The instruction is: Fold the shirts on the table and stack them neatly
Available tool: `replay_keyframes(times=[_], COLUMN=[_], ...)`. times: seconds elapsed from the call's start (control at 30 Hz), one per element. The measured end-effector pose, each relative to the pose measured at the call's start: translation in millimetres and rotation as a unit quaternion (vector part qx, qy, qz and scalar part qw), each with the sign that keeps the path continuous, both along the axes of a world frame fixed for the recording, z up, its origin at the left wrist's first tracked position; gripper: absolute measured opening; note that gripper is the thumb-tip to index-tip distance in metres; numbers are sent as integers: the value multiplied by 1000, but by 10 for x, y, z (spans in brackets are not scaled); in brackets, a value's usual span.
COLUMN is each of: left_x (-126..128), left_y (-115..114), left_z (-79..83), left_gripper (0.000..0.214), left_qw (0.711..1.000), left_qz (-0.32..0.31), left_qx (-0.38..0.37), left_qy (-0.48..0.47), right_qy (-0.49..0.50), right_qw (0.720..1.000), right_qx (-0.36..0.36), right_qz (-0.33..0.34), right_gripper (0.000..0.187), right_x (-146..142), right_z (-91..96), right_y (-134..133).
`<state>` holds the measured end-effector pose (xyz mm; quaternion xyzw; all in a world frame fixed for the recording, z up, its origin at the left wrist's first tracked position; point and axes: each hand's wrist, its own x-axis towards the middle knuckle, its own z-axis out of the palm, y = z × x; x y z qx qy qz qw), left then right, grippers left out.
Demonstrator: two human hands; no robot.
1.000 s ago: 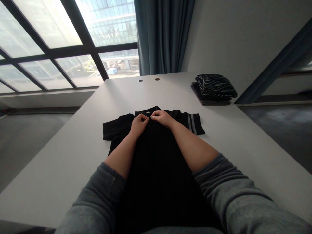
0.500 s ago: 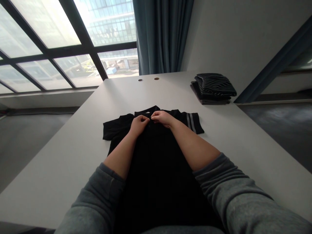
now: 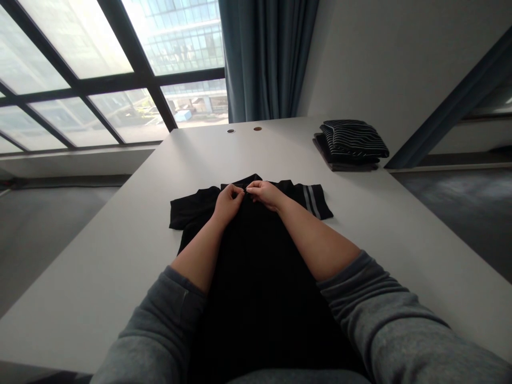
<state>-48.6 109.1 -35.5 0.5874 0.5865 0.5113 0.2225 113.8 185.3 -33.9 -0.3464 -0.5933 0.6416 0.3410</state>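
A black short-sleeved shirt (image 3: 256, 272) lies spread on the white table, its collar at the far end and its hem toward me. Two grey stripes cross the sleeve on the right. At the front just below the collar, my left hand (image 3: 229, 202) pinches the fabric between thumb and fingers. My right hand (image 3: 264, 193) pinches the shirt right beside it, the fingertips of both hands almost meeting. Whatever small part sits between the fingertips is too dark to make out.
On the table's far right corner stands a stack of folded dark clothes (image 3: 352, 144), a striped one on top. Two round cable holes lie near the back edge of the white table (image 3: 192, 154). Behind are a blue curtain (image 3: 268, 64) and large windows (image 3: 180, 42).
Both hands have shifted slightly up toward the collar, still pinching the shirt. The striped sleeve has drawn in a little toward the middle.
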Motion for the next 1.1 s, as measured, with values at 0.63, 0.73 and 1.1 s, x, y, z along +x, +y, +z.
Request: replay_keyframes(times=[0.63, 0.73, 1.1], left_x=[56, 20, -23], left_y=[3, 10, 19], left_z=[-57, -38, -50], left_gripper=[16, 20, 10], left_qw=[979, 985, 976], left_qz=[16, -19, 13], left_qx=[-73, -77, -107], left_qy=[-188, -155, 187], right_qy=[-101, -94, -235], right_qw=[950, 939, 869], right_qx=[297, 329, 434], right_qz=[17, 21, -34], right_gripper=[22, 20, 17], right_x=[168, 160, 264], right_z=[129, 133, -36], right_y=[-46, -51, 171])
